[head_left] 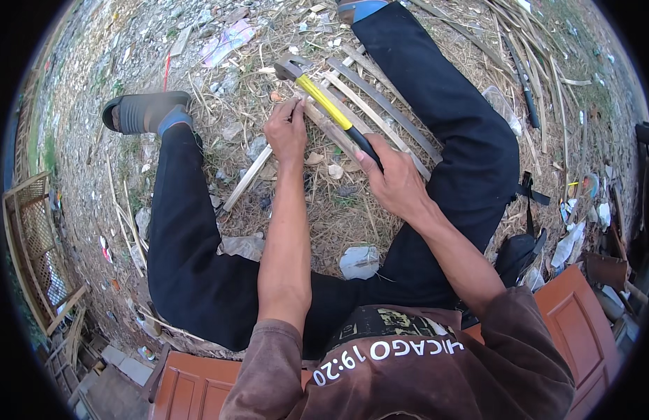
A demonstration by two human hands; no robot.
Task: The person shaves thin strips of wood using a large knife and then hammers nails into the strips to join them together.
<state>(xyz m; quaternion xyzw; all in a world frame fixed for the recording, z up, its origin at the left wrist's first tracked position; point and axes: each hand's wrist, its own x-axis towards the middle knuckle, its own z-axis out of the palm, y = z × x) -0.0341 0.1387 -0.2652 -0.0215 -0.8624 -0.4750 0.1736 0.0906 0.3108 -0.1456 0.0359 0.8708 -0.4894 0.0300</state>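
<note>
A claw hammer [326,103] with a yellow and black handle is gripped by my right hand [398,180], near the black end. Its metal head points away from me, up and left, above some wooden strips. My left hand [288,131] is closed in a pinch at the far end of a narrow wooden strip [331,131], just left of the hammer. Whatever small thing sits between those fingertips is too small to make out. Beside the hammer lie a pale wooden strip [379,120] and a greyish strip [398,115], both slanting toward my right thigh.
My legs spread around the work on dry, littered ground. Another pale strip [247,178] lies left of my left forearm. Beneath me is a reddish-brown panelled board [576,325]. Long thin strips and a black-handled tool [531,105] lie far right; a lattice frame [41,245] stands left.
</note>
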